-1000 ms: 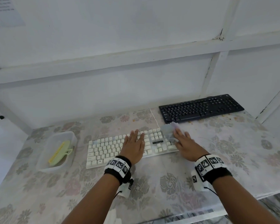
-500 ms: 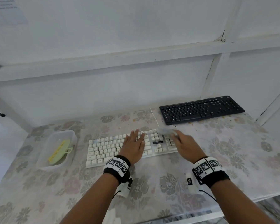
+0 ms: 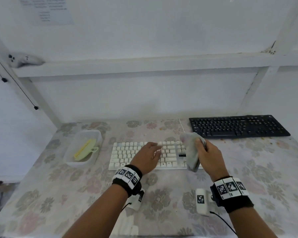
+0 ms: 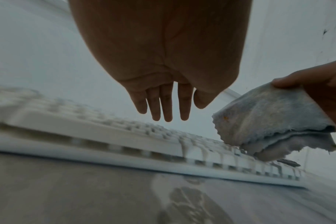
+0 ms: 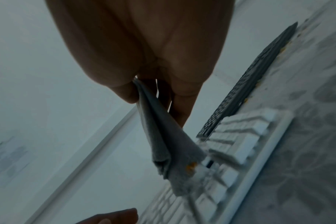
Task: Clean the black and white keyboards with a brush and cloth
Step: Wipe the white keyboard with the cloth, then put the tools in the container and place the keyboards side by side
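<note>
The white keyboard lies in the middle of the table, seen too in the left wrist view and the right wrist view. The black keyboard lies behind it to the right. My right hand pinches a folded grey cloth, lifted above the white keyboard's right end; the cloth hangs down. My left hand hovers flat over the keyboard's middle with straight fingers, holding nothing. A yellow-green brush lies in a clear tub.
The clear plastic tub sits left of the white keyboard. The flowered tablecloth covers the table, with crumbs near the black keyboard. A white wall and shelf rail rise behind. A white controller rests on the rail at left.
My right hand has lifted the cloth off the keyboard's right end and turned it upright. My left hand has risen slightly off the keys. The camera view has tilted upward.
</note>
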